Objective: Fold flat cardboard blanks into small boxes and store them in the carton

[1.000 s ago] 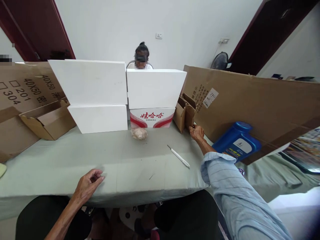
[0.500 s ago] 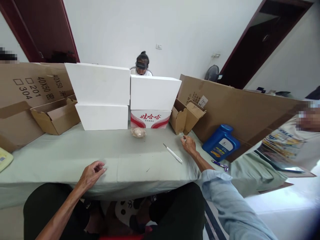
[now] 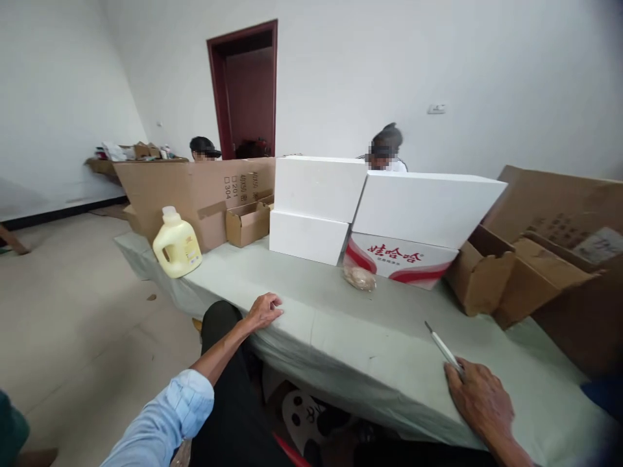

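Along the far edge of the worktop, white boxes stand stacked, one resting on a red-printed box; all look closed from here. An open carton sits left of them, and open brown cartons stand to the right; I can't make out their contents. A capped yellow jug stands by the left end. The hands are well apart: the left hand rests loosely curled at the near edge, grasping nothing I can see; the right hand, palm down towards the right end, covers the handle end of a white tool, gripped or merely touched, I can't tell.
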`<state>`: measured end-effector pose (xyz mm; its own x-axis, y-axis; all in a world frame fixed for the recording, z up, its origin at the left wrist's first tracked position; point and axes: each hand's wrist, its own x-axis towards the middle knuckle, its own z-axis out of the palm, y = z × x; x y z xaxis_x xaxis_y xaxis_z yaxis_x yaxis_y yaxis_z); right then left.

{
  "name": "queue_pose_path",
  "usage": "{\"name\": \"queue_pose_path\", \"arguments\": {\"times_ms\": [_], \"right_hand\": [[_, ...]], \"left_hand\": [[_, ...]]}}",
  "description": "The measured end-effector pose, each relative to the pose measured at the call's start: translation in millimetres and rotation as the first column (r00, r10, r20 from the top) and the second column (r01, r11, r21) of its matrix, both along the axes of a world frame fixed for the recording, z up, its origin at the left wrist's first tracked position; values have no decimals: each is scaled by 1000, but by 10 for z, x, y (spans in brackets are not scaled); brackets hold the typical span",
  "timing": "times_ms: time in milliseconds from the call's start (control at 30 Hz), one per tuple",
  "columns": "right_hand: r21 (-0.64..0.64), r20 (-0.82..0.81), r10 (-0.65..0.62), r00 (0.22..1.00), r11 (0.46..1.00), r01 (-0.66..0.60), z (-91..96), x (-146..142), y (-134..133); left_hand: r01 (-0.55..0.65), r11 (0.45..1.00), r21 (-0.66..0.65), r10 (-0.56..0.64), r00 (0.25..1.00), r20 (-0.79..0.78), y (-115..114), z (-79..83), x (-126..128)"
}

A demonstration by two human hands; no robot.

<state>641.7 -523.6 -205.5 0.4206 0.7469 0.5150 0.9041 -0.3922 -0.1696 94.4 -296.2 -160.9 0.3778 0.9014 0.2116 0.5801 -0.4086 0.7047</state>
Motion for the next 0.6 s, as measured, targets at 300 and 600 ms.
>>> {"name": "queue_pose_path", "arguments": {"times_ms": [300, 600], "right_hand": [[-14, -52, -63, 997, 998, 63, -17, 38, 19], [73, -27, 3, 1000, 997, -1, -21, 39, 2]], "left_hand": [[-130, 990, 62, 138, 979, -151, 505, 267, -544], [-266, 896, 356, 317, 944, -93, 1592, 1324, -951]]}}
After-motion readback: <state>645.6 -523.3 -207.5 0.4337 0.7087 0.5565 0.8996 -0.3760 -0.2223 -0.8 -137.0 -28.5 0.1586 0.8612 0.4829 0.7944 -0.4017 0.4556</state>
